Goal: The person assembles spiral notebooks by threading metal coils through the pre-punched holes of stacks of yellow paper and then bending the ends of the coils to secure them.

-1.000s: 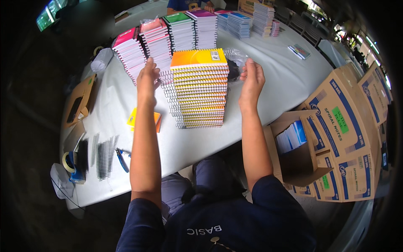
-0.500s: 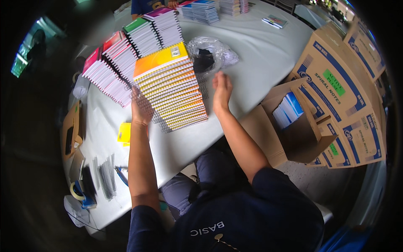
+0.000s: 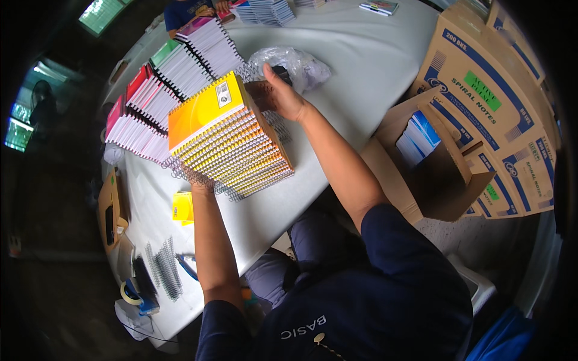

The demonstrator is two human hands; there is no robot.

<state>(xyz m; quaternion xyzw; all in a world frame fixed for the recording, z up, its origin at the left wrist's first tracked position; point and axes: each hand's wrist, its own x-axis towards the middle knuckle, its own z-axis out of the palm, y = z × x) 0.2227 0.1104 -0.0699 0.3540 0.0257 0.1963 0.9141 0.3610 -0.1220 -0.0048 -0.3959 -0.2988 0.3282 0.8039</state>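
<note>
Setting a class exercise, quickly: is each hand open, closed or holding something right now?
Left hand: partly behind wire coils; grip cannot be told.
Right hand: open beside the yellow-orange notebook stack; contact unclear.

The large brown cardboard carton [image 3: 459, 69] bears dark lettering, pale figures on a blue band and a bright green rectangular label [image 3: 482, 91] with dark words. White letters cross the navy cloth shirt [image 3: 367, 289]; a white barcode label [image 3: 223, 94] marks the topmost yellow-and-orange notebook [image 3: 195, 117].
</note>
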